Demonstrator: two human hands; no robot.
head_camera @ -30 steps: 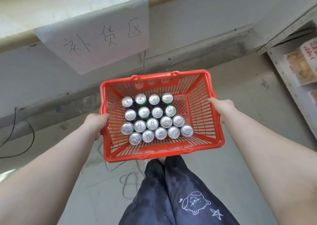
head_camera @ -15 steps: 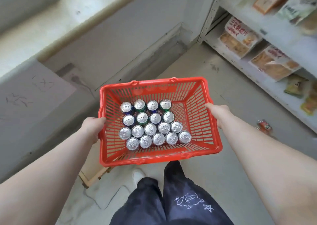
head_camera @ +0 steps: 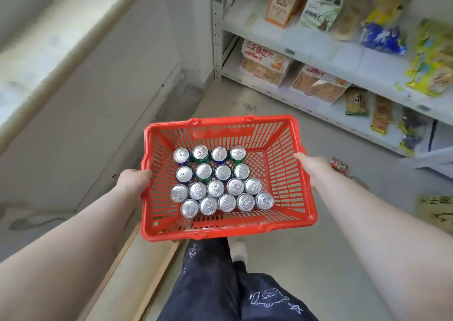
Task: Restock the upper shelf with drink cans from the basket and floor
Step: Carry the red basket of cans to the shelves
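I carry a red plastic basket (head_camera: 282, 173) in front of me at waist height. Several upright drink cans (head_camera: 215, 188) with silver tops stand in rows on its floor, toward its left side. My left hand (head_camera: 133, 182) grips the basket's left rim. My right hand (head_camera: 312, 167) grips the right rim. A red can (head_camera: 339, 165) lies on the floor just beyond my right hand, with another can (head_camera: 359, 181) near it, partly hidden by my arm.
A white shelf unit (head_camera: 318, 61) with snack bags stands at the right, its upright post (head_camera: 217, 26) near the room's corner. A grey wall and ledge run along the left. A wooden board (head_camera: 137, 271) lies on the floor at lower left. My legs are below the basket.
The view has swung right: the paper sign on the wall has left the frame and the snack shelves and floor cans have come in. Both hands keep their grip on the basket.
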